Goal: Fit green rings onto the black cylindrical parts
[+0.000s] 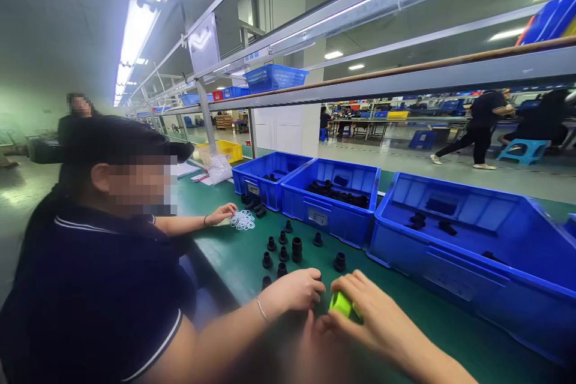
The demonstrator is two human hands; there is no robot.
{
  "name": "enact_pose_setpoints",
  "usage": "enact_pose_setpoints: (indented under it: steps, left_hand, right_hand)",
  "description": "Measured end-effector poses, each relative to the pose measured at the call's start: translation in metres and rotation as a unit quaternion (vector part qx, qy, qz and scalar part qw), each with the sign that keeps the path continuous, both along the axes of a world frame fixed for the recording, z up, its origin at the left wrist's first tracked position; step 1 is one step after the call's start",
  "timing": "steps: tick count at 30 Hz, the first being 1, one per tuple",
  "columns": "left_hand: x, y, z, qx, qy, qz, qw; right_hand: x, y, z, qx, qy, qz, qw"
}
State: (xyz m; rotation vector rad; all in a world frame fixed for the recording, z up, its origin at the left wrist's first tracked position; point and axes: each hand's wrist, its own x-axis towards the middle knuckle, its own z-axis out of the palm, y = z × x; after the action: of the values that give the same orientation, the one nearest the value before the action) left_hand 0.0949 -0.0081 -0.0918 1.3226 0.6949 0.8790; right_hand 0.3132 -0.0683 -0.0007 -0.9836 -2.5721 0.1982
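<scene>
Green work table [252,264]: running along the line and carrying everything listed below.

Large blue bin [472,264]: sitting on the table at my right, holding a few black parts.

Middle blue bin [330,216]: standing beside it, with a row of black parts lying inside.

Far blue bin [265,183]: touching the middle one, a few black pieces showing in it.

Co-worker in a dark shirt [90,288]: sitting close at my left, one hand [220,213] resting beside a small pile of clear rings [243,220].

My right hand [378,318]: curling its fingers round a bright green piece [342,305], gripping it just above the table near the front edge.

My left hand [294,289]: closing loosely just beside the green piece, a thin bracelet showing at the wrist; I cannot tell whether it is holding anything.

Black fittings [288,249]: standing upright and scattered on the table just beyond my hands, between them and the bins; the tallest one [296,248] is standing in the middle of the group.
</scene>
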Motion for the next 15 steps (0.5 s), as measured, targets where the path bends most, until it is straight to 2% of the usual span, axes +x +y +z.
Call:
enact_pose_setpoints:
  steps: [2,3,4,6,8,11,13,15]
  left_hand:
    - [0.016,-0.018,-0.004,-0.062,-0.03,-0.026,0.997]
    - [0.026,-0.032,-0.01,-0.088,-0.06,-0.014,0.994]
    - [0.038,-0.047,-0.02,-0.104,-0.089,0.01,0.991]
    - [0.06,-0.078,-0.043,-0.144,-0.186,0.106,0.966]
    - [0.076,-0.099,-0.064,-0.169,-0.219,0.155,0.948]
    - [0.082,-0.104,-0.084,-0.119,-0.125,0.166,0.971]
    - [0.08,-0.096,-0.091,-0.02,0.002,0.15,0.989]
    - [0.079,-0.087,-0.095,0.122,0.147,0.116,0.975]
  right_hand:
    - [0.008,0.011,0.018,-0.039,0.034,-0.042,0.998]
    - [0.011,0.017,0.021,-0.054,0.049,-0.058,0.996]
    - [0.013,0.023,0.023,-0.065,0.06,-0.067,0.994]
    - [0.014,0.035,0.019,-0.073,0.073,-0.069,0.992]
    - [0.009,0.044,0.014,-0.072,0.078,-0.054,0.993]
    - [-0.007,0.051,0.006,-0.073,0.071,-0.027,0.994]
    - [-0.022,0.051,0.002,-0.07,0.037,-0.011,0.997]
    - [-0.035,0.051,-0.002,-0.064,-0.016,-0.004,0.998]
